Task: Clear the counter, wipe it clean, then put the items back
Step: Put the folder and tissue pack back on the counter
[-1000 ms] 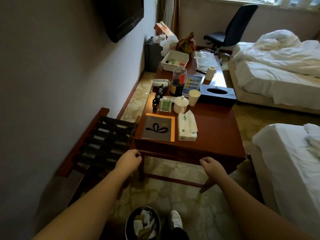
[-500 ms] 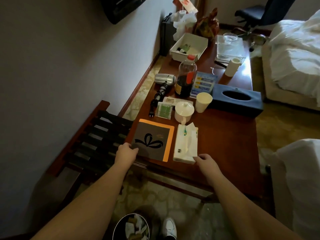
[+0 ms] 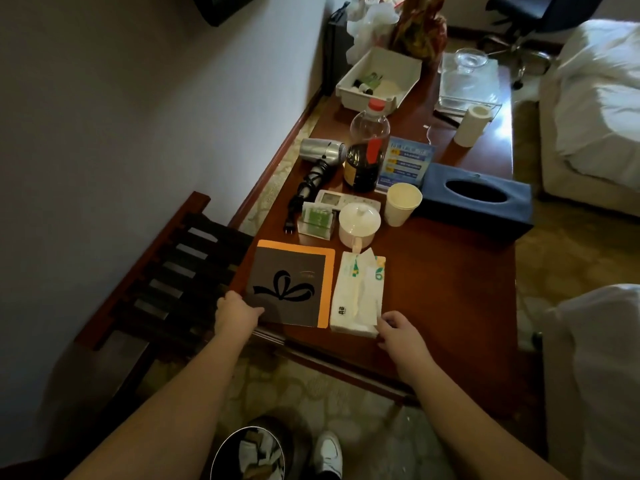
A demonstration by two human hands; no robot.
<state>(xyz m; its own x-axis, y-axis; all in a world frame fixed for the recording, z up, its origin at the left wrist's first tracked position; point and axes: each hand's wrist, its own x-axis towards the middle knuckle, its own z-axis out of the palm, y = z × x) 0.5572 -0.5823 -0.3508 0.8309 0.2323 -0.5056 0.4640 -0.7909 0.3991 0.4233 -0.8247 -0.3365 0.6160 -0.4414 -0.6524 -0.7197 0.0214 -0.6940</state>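
A long reddish wooden counter (image 3: 450,306) runs along the wall, crowded with things. At its near end the left hand (image 3: 237,311) grips the near left corner of a dark folder (image 3: 289,289) printed with a bow and edged in orange, thumb on top. Just beside the folder lies a soft tissue pack (image 3: 356,296); the right hand (image 3: 398,330) pinches its near right corner. Behind these stand a lidded white cup (image 3: 358,223), a paper cup (image 3: 401,204), a dark sauce bottle (image 3: 365,154) with a red cap, a silver hair dryer (image 3: 320,154) and a blue tissue box (image 3: 478,202). Farther back sits a white tray (image 3: 379,79). A wooden luggage rack (image 3: 166,282) stands left of the counter.
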